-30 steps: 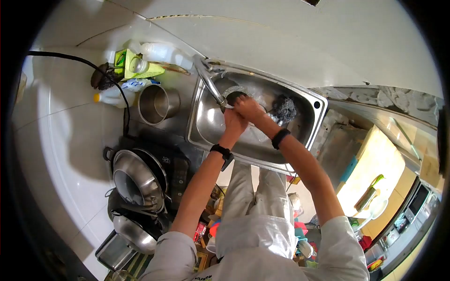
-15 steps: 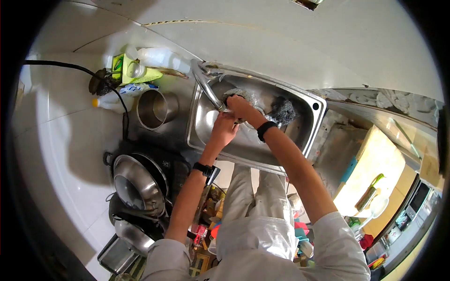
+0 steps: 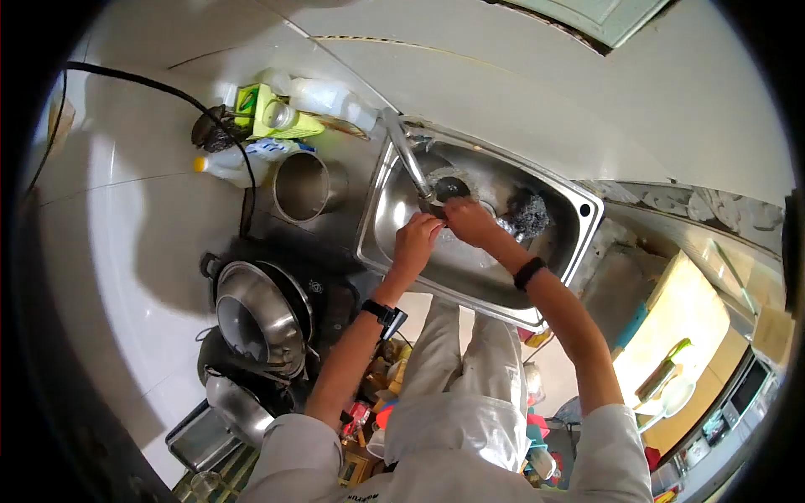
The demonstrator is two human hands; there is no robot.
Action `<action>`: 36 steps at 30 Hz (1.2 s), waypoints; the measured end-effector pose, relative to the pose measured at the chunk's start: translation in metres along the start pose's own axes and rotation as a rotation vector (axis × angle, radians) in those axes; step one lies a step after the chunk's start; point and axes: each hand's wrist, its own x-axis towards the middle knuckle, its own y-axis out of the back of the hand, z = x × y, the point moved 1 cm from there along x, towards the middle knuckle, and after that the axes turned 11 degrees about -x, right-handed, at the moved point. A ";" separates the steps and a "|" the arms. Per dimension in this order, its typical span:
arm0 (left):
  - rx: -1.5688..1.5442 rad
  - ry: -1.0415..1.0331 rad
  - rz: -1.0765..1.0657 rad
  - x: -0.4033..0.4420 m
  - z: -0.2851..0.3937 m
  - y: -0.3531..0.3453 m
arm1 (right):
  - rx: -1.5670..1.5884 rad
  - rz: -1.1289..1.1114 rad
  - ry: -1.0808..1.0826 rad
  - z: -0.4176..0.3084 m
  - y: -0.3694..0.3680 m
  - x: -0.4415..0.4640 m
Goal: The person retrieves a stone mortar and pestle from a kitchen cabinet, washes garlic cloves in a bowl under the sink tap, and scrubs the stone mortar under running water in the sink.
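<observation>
Both hands meet beneath the spout of the metal tap (image 3: 408,159), over the steel sink (image 3: 511,295). My left hand (image 3: 417,241) comes from the left with its fingers bent and closed at the spout's end. My right hand (image 3: 470,221) reaches in from the right, fingers curled against the left fingertips. What they pinch is small and mostly hidden. Just beyond the right hand shows a dark round thing (image 3: 453,189); whether it is held or lies in the sink, I cannot tell. A dark, crinkled mesh-like clump (image 3: 528,214) lies at the sink's right side.
Left of the sink stand a steel pot (image 3: 302,186), a green basket (image 3: 289,124) and plastic bottles. A wok-like steel pan (image 3: 258,318) rests by the black stove (image 3: 335,306). To the right, a cutting board (image 3: 679,314) carries a knife-like tool and a white ladle.
The view has shifted, so the sink sits slightly lower and further right. My right hand has turned and drawn back a little, showing the dark round thing. Both hands stay at the spout.
</observation>
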 end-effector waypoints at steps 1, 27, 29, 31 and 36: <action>0.008 0.000 0.005 -0.002 0.004 0.003 | -0.011 -0.014 0.053 -0.003 0.009 -0.007; -0.269 0.379 0.208 0.018 -0.025 -0.012 | 0.593 0.069 -0.392 -0.012 0.034 -0.032; -0.262 0.337 0.249 0.022 -0.021 -0.014 | 0.620 0.074 -0.457 -0.016 0.042 -0.038; -0.254 0.299 0.293 0.025 -0.019 -0.015 | 0.863 0.145 -0.548 -0.018 0.038 -0.044; -0.203 0.235 0.273 0.025 -0.008 -0.010 | 1.171 0.217 -0.773 -0.017 0.044 -0.051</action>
